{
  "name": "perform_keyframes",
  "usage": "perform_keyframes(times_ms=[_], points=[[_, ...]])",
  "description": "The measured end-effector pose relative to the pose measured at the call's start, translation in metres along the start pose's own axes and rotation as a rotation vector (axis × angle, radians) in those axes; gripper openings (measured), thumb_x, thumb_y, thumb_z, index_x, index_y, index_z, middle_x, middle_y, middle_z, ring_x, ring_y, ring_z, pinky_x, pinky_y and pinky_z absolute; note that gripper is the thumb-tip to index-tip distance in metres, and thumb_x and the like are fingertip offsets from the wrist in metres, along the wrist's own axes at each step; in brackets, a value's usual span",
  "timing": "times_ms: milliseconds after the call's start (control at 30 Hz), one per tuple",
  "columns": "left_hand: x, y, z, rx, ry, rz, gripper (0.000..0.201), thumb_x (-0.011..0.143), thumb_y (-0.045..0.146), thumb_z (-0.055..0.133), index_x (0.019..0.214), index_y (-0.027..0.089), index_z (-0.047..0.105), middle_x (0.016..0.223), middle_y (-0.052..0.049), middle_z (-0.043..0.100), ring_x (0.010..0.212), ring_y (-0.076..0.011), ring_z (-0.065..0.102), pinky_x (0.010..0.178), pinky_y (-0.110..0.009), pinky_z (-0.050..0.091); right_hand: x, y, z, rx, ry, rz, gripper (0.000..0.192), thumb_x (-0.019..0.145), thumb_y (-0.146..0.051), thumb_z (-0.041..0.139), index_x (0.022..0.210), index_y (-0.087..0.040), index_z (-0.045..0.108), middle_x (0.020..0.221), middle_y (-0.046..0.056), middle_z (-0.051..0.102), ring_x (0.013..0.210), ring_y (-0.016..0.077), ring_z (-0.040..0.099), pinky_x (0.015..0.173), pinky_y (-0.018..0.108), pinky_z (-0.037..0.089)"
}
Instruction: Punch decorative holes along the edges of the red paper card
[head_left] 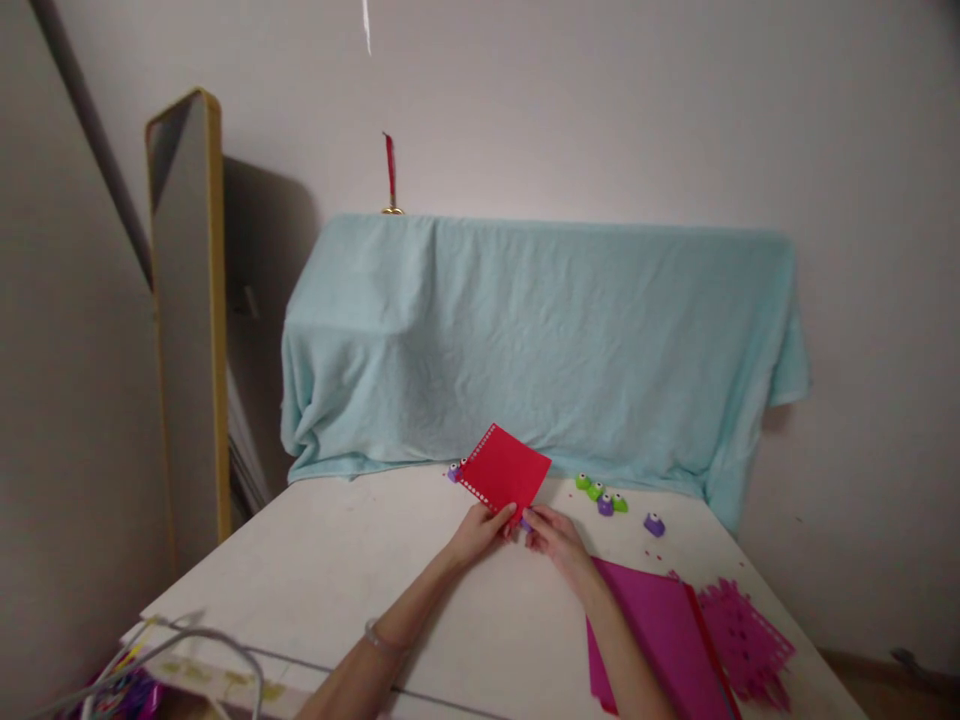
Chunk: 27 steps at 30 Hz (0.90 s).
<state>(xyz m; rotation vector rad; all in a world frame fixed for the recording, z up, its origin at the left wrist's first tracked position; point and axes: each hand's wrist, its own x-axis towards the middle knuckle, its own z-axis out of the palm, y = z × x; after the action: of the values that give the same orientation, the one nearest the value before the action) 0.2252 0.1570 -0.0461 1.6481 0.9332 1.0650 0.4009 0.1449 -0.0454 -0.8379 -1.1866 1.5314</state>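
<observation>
A square of red paper [511,466] is held above the white table, tilted, with rows of small punched holes along its two left edges. My left hand [478,533] pinches its near corner, thumb on top. At the lower right edge of the sheet, my right hand [559,538] is closed around a small purple craft punch [526,523], mostly hidden by the fingers. Whether the punch's jaw bites the paper cannot be made out. Beyond the sheet's left corner stands another purple punch [454,472] with an eye-like top.
Several green and purple punches, including a green one [595,491] and a purple one [654,525], stand at the back right. Magenta paper sheets [637,610] and a cut-up magenta piece [742,640] lie at right. A blue blanket [525,340] hangs behind; grey cables [217,635] cross the left front.
</observation>
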Motion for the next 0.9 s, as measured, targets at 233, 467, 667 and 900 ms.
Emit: perform_keyframes(times_ms=[233, 467, 667, 900], points=[[-0.006, 0.011, 0.001, 0.051, 0.003, 0.053, 0.056, 0.091, 0.06, 0.042, 0.073, 0.012, 0.063, 0.067, -0.004, 0.061, 0.063, -0.0127, 0.052, 0.064, -0.023, 0.04, 0.002, 0.004, -0.007, -0.036, 0.037, 0.014, 0.045, 0.068, -0.055, 0.078, 0.086, -0.015, 0.068, 0.076, 0.005, 0.067, 0.05, 0.0108, 0.053, 0.047, 0.024, 0.033], [-0.007, 0.009, 0.004, 0.07, -0.028, 0.09, 0.054, 0.092, 0.057, 0.041, 0.074, 0.011, 0.063, 0.067, -0.003, 0.06, 0.063, -0.0122, 0.051, 0.061, -0.022, 0.038, 0.001, 0.004, -0.007, -0.036, 0.043, 0.018, 0.046, 0.068, -0.056, 0.078, 0.083, -0.015, 0.065, 0.069, 0.003, 0.065, 0.048, 0.01, 0.052, 0.046, 0.023, 0.032], [-0.008, 0.01, 0.004, 0.111, -0.038, 0.068, 0.051, 0.091, 0.057, 0.043, 0.076, 0.012, 0.062, 0.066, -0.002, 0.059, 0.058, -0.0112, 0.049, 0.056, -0.021, 0.035, -0.003, -0.002, -0.002, -0.051, 0.06, 0.038, 0.049, 0.064, -0.057, 0.079, 0.083, -0.015, 0.065, 0.07, 0.002, 0.064, 0.048, 0.0103, 0.052, 0.046, 0.024, 0.032], [-0.004, 0.002, 0.005, 0.124, 0.123, 0.037, 0.05, 0.088, 0.057, 0.047, 0.08, 0.012, 0.065, 0.066, -0.004, 0.062, 0.056, -0.0119, 0.05, 0.053, -0.021, 0.033, -0.005, -0.006, -0.004, -0.083, 0.124, 0.007, 0.044, 0.068, -0.055, 0.077, 0.082, -0.016, 0.064, 0.072, 0.002, 0.064, 0.049, 0.0101, 0.051, 0.047, 0.025, 0.031]])
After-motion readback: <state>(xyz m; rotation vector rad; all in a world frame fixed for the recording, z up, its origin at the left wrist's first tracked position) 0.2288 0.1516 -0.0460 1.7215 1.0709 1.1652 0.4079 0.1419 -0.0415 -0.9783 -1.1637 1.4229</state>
